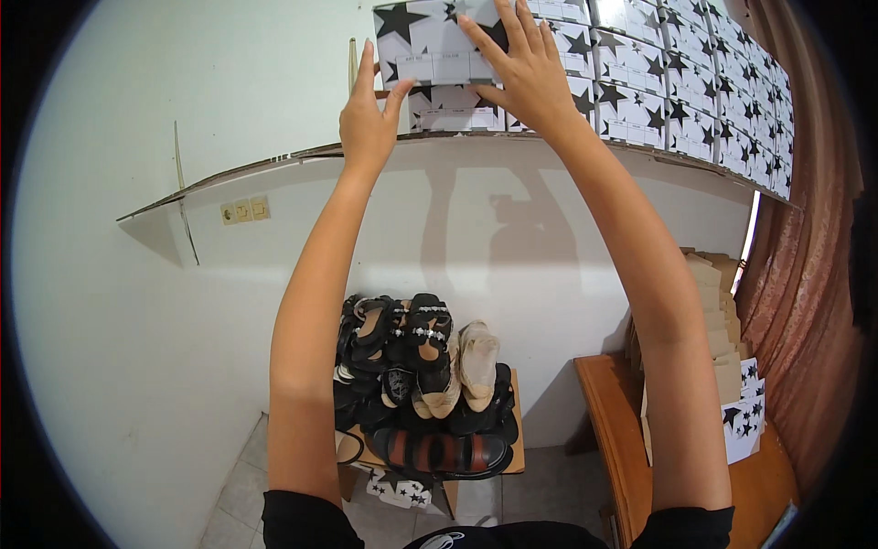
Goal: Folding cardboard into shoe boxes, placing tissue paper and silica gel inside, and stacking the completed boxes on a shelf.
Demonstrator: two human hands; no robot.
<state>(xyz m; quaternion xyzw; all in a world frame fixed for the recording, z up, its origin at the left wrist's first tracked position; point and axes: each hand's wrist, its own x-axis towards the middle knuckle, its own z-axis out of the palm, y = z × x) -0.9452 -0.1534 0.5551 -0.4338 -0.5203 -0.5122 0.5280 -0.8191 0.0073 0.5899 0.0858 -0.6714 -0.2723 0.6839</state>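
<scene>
Both my arms reach up to a high wall shelf (pixel 274 165). A white shoebox with black stars (pixel 430 41) sits at the left end of the top row of boxes. My left hand (pixel 368 119) presses against its left side, fingers up. My right hand (pixel 523 69) lies flat on its front face, fingers spread. The box rests on another star-printed box (pixel 448 108) below it.
More star-printed boxes (pixel 677 82) fill the shelf to the right. Below, a pile of sandals (pixel 421 375) lies on a low stand. A wooden table (pixel 622 439) at right carries flat folded boxes (pixel 732 366). A curtain (pixel 805 274) hangs at far right.
</scene>
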